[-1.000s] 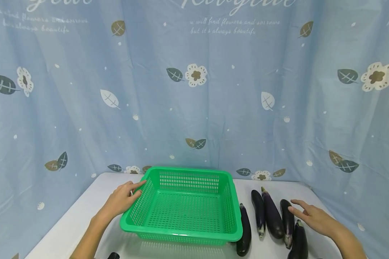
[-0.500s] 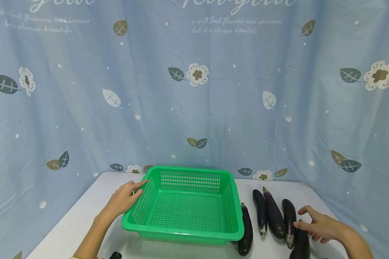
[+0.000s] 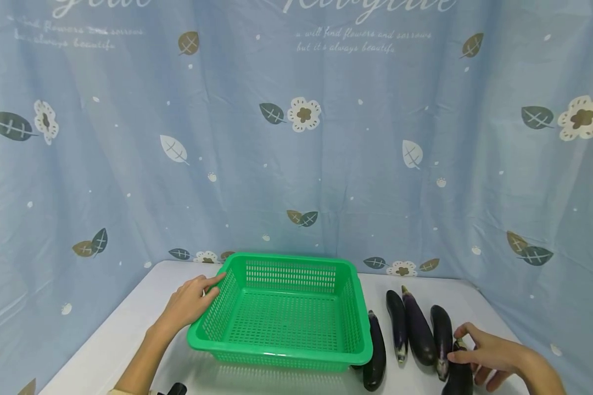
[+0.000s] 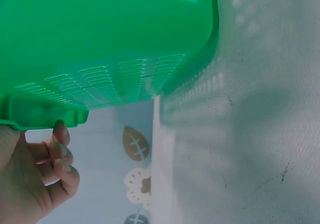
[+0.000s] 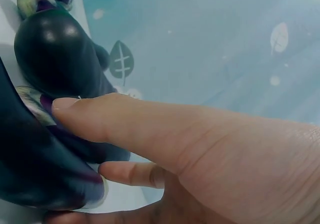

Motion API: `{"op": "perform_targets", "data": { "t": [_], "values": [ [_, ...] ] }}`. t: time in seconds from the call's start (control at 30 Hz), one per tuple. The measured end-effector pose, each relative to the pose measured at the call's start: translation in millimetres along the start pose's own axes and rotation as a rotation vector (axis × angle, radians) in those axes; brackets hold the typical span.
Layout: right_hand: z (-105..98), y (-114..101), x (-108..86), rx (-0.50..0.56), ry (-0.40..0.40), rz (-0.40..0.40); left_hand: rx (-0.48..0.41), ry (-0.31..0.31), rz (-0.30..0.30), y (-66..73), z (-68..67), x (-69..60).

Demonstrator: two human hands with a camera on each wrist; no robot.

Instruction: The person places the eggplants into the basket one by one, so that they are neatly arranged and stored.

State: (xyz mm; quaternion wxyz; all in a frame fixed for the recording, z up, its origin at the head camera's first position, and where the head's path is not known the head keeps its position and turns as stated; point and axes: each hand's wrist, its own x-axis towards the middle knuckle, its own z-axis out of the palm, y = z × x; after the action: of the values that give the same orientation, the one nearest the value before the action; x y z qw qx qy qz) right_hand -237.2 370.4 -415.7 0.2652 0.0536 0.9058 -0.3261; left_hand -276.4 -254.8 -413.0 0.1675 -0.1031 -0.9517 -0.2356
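Observation:
A green plastic basket (image 3: 281, 353) with slotted walls stands on the white table. My left hand (image 3: 186, 304) grips its left rim, the index finger along the top and the other fingers curled beneath, as the left wrist view shows. To the right, my right hand (image 3: 496, 356) is at the stem end of the nearest dark purple eggplant (image 3: 458, 378), thumb and fingers spread around that end. In the right wrist view the index fingertip meets the tip of this eggplant (image 5: 40, 164), while the thumb passes above, near a neighbouring eggplant's stem (image 5: 35, 104).
More eggplants lie right of the basket: one against its side (image 3: 374, 356), a slim one (image 3: 397, 323), a fat one (image 3: 420, 332) and another (image 3: 442, 334) beside my right hand. A small black object (image 3: 178, 388) shows at the bottom edge. A blue patterned curtain (image 3: 237, 164) hangs behind.
My right hand has moved from beside the neighbouring eggplant down and towards me, to the nearest eggplant's stem end. My left hand stays on the basket rim. The view has shifted slightly.

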Motion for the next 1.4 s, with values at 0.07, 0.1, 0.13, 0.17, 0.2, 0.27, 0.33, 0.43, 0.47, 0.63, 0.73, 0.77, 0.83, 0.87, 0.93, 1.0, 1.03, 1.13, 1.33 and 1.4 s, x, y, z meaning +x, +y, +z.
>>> {"op": "perform_targets", "data": {
  "t": [0.07, 0.1, 0.13, 0.17, 0.2, 0.27, 0.33, 0.43, 0.47, 0.63, 0.73, 0.77, 0.83, 0.87, 0.93, 1.0, 1.03, 1.13, 1.33, 1.4],
  "values": [
    [1.4, 0.4, 1.2, -0.004, -0.005, 0.012, -0.01, 0.001, 0.003, 0.3, 0.1, -0.7],
    [2.1, 0.2, 1.6, -0.002, -0.002, 0.024, -0.015, 0.002, 0.006, 0.1, 0.3, -0.9],
    [2.6, 0.4, 2.1, -0.001, -0.005, 0.026, -0.021, 0.002, 0.01, -0.1, 0.6, -1.1],
    [3.0, 0.6, 2.5, 0.001, -0.007, 0.027, -0.029, 0.003, 0.016, -0.5, 0.9, -1.2],
    [3.3, 0.7, 2.7, 0.001, -0.009, 0.026, -0.036, 0.005, 0.021, -1.1, 1.4, -1.0],
    [3.7, 1.1, 3.0, 0.006, -0.011, 0.019, -0.054, 0.007, 0.033, -2.7, 2.2, -0.4],
    [3.6, 1.7, 3.6, 0.013, -0.017, -0.003, -0.077, 0.005, 0.043, -4.8, 3.1, 0.5],
    [3.4, 3.0, 4.6, 0.025, -0.016, -0.023, -0.124, -0.016, 0.049, -8.6, 4.1, 2.4],
    [3.4, 3.7, 5.3, 0.03, -0.015, -0.027, -0.147, -0.029, 0.05, -10.1, 4.6, 3.2],
    [0.9, 8.3, 9.7, 0.075, 0.003, -0.048, -0.29, -0.093, 0.049, -13.9, 2.2, 7.7],
    [-3.7, 12.9, 14.5, 0.089, 0.008, -0.077, -0.339, -0.114, 0.036, -13.2, 0.3, 8.6],
    [-4.9, 14.2, 16.1, 0.089, 0.011, -0.084, -0.344, -0.118, 0.032, -13.3, 0.2, 8.2],
    [-6.3, 15.5, 19.2, 0.081, 0.02, -0.095, -0.356, -0.122, 0.032, -14.9, 0.6, 6.5],
    [-6.3, 15.3, 19.9, 0.075, 0.027, -0.097, -0.362, -0.123, 0.04, -16.6, 0.4, 5.5],
    [-6.0, 14.5, 20.8, 0.065, 0.039, -0.104, -0.379, -0.127, 0.055, -20.1, -0.3, 4.8],
    [-6.2, 14.3, 21.4, 0.056, 0.051, -0.115, -0.406, -0.143, 0.07, -23.3, -2.1, 5.4],
    [-6.6, 14.5, 21.5, 0.046, 0.055, -0.122, -0.428, -0.157, 0.063, -24.9, -3.1, 5.6],
    [-7.8, 15.0, 22.2, 0.02, 0.064, -0.129, -0.538, -0.244, 0.016, -29.8, -6.2, 5.8],
    [-10.1, 15.8, 24.2, -0.011, 0.057, -0.111, -0.708, -0.373, -0.141, -36.6, -7.6, 9.2],
    [-11.1, 17.0, 23.8, -0.009, 0.046, -0.114, -0.72, -0.398, -0.149, -37.4, -7.5, 12.3]
  ]
}}
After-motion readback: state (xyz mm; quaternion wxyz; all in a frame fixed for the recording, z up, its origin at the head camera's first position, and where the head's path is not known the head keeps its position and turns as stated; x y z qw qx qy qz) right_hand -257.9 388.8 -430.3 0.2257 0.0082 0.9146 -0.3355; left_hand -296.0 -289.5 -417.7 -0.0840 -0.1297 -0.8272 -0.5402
